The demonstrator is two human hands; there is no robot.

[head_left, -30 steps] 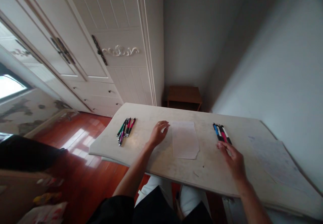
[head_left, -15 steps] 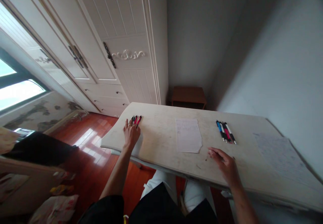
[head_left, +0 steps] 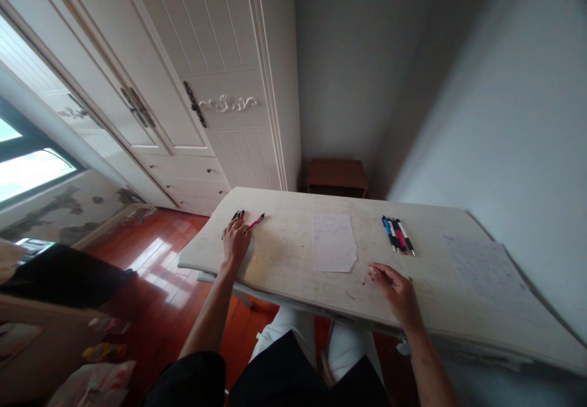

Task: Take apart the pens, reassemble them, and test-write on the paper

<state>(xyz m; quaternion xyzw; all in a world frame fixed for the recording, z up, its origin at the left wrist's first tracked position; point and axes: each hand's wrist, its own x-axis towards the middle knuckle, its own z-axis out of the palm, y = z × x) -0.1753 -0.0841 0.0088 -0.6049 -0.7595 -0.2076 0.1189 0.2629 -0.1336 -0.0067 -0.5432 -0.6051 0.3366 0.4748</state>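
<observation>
My left hand (head_left: 236,243) is at the left part of the table, its fingers closed on a pink pen (head_left: 257,220) that slants up to the right. Close by its fingertips lie other pens (head_left: 239,215), dark and red, partly covered by the hand. My right hand (head_left: 398,289) rests low over the table's near side, fingers curled together, with nothing visible in them. Between the hands lies a white sheet of paper (head_left: 334,243) with a torn right edge. Beyond my right hand, several pens (head_left: 398,236) in blue, black, pink and white lie side by side.
The pale table (head_left: 282,254) has a second written sheet (head_left: 490,275) on its right, by the wall. A brown stool (head_left: 337,173) stands behind it. White wardrobe (head_left: 229,150) doors rise at the far left. Bags (head_left: 94,385) lie at the lower left.
The pink pen has turned away from the other pens and slants more to the right, with my left hand on it. My right hand keeps its pose. The whole view has shifted slightly.
</observation>
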